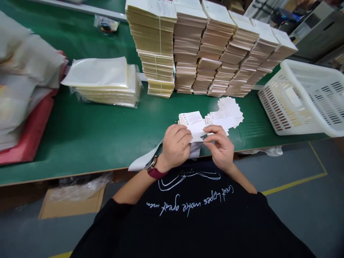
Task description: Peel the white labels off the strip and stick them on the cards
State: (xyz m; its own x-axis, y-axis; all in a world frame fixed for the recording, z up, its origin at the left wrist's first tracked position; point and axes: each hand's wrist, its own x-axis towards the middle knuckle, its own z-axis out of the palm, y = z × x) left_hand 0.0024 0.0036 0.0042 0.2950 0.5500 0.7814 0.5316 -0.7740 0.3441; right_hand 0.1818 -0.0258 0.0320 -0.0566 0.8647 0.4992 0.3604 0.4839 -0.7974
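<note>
My left hand point(176, 145), with a watch on its wrist, and my right hand point(220, 147) are both closed on a small white printed paper point(197, 132) at the near edge of the green table point(88, 136). The fingers of each hand pinch one side of the sheet. Just beyond it lies a fanned pile of similar white printed cards point(228, 113). A white strip point(142, 161) hangs over the table edge under my left wrist.
Tall stacks of cream folded sheets point(204, 46) line the far side. A plastic-wrapped pile of sheets point(107, 80) lies to the left, with red and grey material point(24, 107) further left. A white plastic basket point(309, 96) sits at the right. Cardboard point(70, 206) lies on the floor.
</note>
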